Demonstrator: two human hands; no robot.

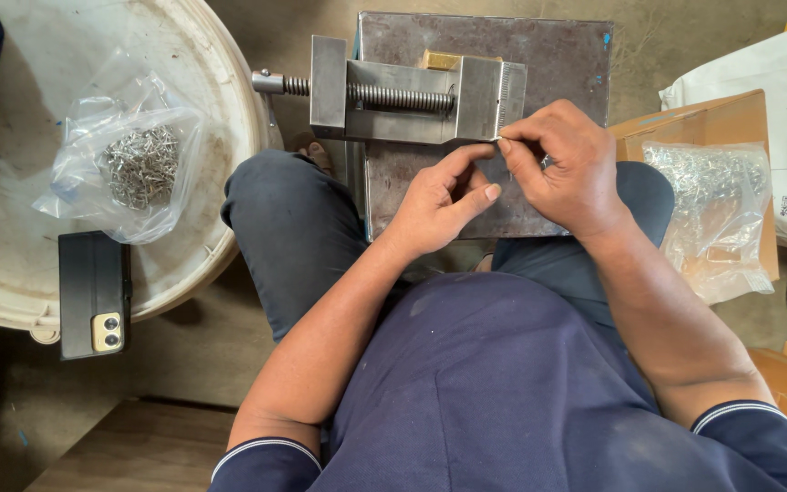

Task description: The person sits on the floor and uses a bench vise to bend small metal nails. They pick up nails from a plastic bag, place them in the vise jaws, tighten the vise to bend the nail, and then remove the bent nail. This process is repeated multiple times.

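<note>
Vise (412, 91) of grey steel sits on a metal block (557, 55) at twelve o'clock. Right hand (562, 169) pinches a tiny part, too small to identify, against its jaw; left hand (439, 200) curls loosely beside it. Bag of small metal pieces (134, 169) lies at ten o'clock.

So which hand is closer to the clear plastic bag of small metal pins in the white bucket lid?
Left. The left hand is right of the bag, past the knee; the right hand is farther right, by the grey vise.
</note>
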